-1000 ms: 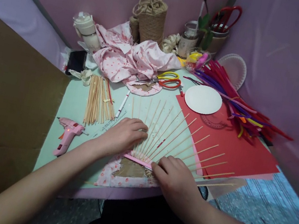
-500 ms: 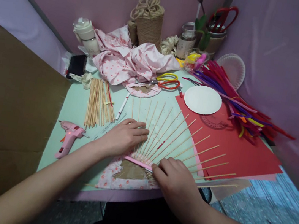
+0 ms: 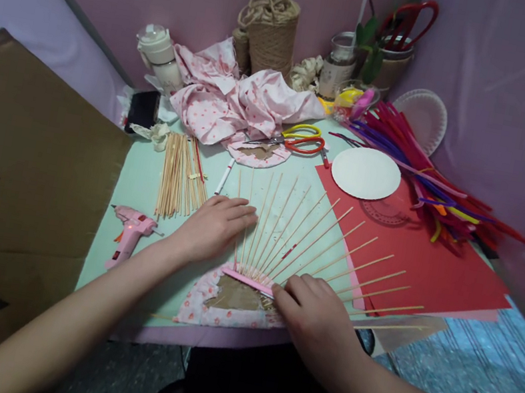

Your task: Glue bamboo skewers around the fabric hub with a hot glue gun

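Thin wooden sticks (image 3: 317,234) fan out across the table from a half-round cardboard piece (image 3: 237,297) edged in pink floral fabric. My left hand (image 3: 219,226) lies over the leftmost sticks, palm down, fingers stretched out. Across the inner ends of the sticks lies a slim pink pen-like rod (image 3: 247,280). My right hand (image 3: 316,311) has its fingers curled at the rod's right end, the thumb against it; the rod's end is hidden there. One stick carries a red mark.
A pink glue gun (image 3: 130,234) and a stick bundle (image 3: 182,175) lie left. Behind are scissors (image 3: 302,141), crumpled floral fabric (image 3: 259,101) and twine (image 3: 272,39). A white paper disc (image 3: 366,173), red paper (image 3: 413,264) and pipe cleaners (image 3: 416,159) lie right; a cardboard box (image 3: 39,137) stands left.
My left hand has slid left over the sticks, uncovering more of the rod's left end. My right hand stays at the rod. The whole view has shifted slightly.
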Motion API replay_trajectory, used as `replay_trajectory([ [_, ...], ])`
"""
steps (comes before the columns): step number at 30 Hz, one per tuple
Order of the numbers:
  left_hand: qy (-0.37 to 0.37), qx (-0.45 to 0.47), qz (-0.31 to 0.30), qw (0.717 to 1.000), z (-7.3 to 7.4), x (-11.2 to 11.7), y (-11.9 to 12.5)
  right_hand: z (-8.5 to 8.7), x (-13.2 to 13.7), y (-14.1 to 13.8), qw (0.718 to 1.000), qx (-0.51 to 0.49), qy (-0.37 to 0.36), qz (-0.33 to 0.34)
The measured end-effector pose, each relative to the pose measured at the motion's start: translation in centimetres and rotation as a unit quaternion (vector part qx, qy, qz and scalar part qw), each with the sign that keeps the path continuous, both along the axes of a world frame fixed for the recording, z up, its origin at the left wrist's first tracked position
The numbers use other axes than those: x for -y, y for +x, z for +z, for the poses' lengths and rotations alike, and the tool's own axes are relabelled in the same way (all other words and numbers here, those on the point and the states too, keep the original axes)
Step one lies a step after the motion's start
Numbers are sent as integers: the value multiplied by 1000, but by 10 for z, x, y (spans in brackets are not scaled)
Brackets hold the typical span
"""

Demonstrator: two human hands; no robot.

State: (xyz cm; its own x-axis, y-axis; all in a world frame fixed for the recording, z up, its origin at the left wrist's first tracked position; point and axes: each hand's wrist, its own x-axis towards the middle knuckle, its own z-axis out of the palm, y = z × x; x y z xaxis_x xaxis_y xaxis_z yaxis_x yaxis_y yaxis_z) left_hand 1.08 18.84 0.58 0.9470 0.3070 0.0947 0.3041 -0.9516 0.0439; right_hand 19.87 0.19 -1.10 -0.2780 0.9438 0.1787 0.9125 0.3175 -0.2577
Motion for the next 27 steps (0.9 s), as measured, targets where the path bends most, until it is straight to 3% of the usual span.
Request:
replay_trajectory([
  [4,3,-3,34,999,-4,-2,-3,-3,0,0,1000,1,1,-2],
  [27,-64,-5,39,997,-7,1,-2,2,0,0,1000,3,-15,5],
])
